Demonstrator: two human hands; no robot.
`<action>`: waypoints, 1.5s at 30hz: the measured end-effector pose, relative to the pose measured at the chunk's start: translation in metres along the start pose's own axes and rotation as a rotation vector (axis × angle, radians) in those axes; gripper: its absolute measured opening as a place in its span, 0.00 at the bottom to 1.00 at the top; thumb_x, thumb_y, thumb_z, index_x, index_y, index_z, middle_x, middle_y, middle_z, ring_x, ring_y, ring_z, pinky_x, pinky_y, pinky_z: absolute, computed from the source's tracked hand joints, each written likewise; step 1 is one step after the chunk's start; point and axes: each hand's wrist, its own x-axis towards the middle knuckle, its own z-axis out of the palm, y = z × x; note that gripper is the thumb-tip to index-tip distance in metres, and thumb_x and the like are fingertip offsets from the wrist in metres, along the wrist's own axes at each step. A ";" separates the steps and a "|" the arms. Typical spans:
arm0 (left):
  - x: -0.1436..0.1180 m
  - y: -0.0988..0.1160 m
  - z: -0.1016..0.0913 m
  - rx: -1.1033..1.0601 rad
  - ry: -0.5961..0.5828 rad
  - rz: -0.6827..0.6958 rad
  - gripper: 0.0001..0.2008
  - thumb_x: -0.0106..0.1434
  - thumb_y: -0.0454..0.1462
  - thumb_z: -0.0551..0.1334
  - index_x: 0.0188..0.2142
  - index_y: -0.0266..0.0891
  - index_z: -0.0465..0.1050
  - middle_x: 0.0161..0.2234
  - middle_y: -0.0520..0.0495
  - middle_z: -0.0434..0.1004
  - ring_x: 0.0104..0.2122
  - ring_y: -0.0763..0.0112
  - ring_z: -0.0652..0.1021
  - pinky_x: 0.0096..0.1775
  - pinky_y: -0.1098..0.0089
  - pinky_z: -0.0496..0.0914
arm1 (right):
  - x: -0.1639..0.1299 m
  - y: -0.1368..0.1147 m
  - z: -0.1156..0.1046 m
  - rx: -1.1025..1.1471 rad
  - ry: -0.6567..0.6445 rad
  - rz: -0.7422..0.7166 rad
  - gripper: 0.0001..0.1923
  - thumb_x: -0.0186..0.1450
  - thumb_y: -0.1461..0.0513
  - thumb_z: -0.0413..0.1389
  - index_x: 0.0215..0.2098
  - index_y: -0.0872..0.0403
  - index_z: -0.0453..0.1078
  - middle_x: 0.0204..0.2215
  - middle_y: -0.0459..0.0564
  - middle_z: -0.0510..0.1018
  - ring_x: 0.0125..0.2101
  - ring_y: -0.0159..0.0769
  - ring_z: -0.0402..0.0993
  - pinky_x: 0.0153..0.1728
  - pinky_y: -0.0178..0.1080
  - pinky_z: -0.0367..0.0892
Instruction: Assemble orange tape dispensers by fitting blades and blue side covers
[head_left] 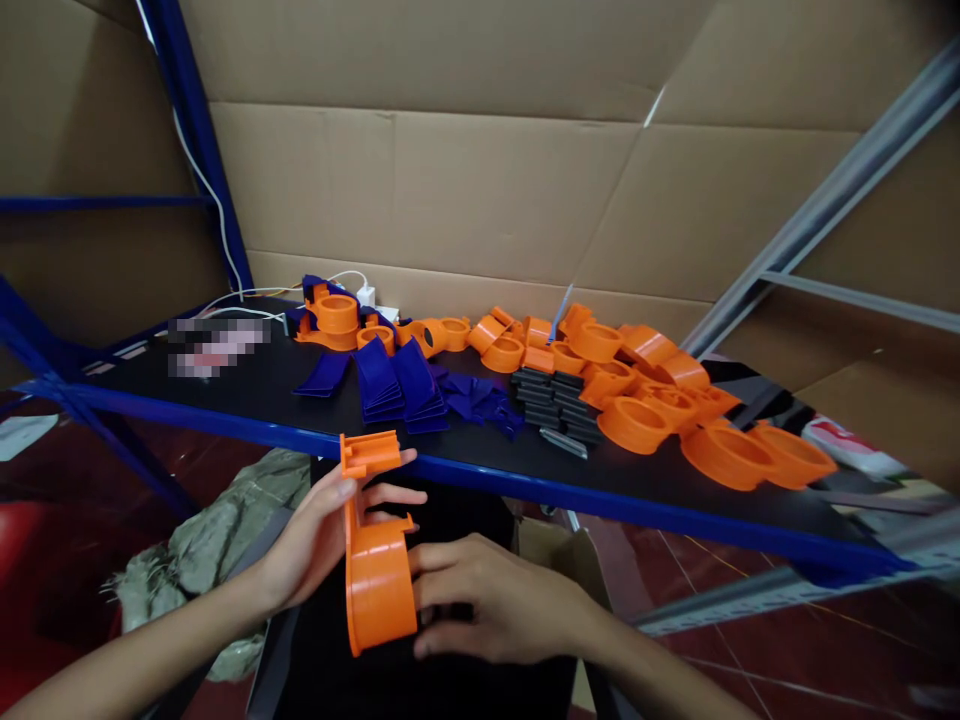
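Orange plastic cup-shaped part with a flat bracket arm (375, 560) held upright below the tabletop's (225, 395) blue front edge. Left hand (319, 540) clamped on the arm, right hand (495, 600) gripping the round body. Dark blue plastic plates (394, 385), black pieces (555, 400), more orange parts (645, 400) lie on top.

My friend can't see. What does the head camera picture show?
Two bare hands, left hand and right hand, hold an orange plastic part below a black shelf with orange rings and blue pieces.
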 end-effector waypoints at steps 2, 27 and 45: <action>0.001 0.000 -0.004 0.015 0.008 -0.055 0.21 0.69 0.44 0.56 0.57 0.36 0.70 0.52 0.32 0.77 0.48 0.44 0.80 0.53 0.44 0.69 | -0.006 -0.007 -0.009 -0.029 0.018 0.042 0.14 0.68 0.60 0.59 0.51 0.48 0.74 0.52 0.49 0.77 0.40 0.31 0.77 0.43 0.34 0.72; 0.005 -0.015 0.004 0.254 -0.006 -0.220 0.13 0.70 0.43 0.57 0.49 0.37 0.69 0.48 0.35 0.77 0.34 0.63 0.81 0.33 0.59 0.80 | -0.115 0.057 -0.103 -1.068 0.607 0.849 0.11 0.70 0.58 0.53 0.41 0.49 0.77 0.40 0.48 0.82 0.41 0.45 0.78 0.30 0.40 0.65; 0.005 -0.018 0.013 0.386 -0.043 -0.258 0.15 0.69 0.45 0.60 0.50 0.38 0.69 0.41 0.40 0.80 0.31 0.66 0.82 0.35 0.66 0.77 | -0.007 0.019 -0.043 -0.076 0.462 0.410 0.09 0.65 0.57 0.62 0.34 0.54 0.78 0.27 0.46 0.76 0.25 0.28 0.66 0.26 0.32 0.61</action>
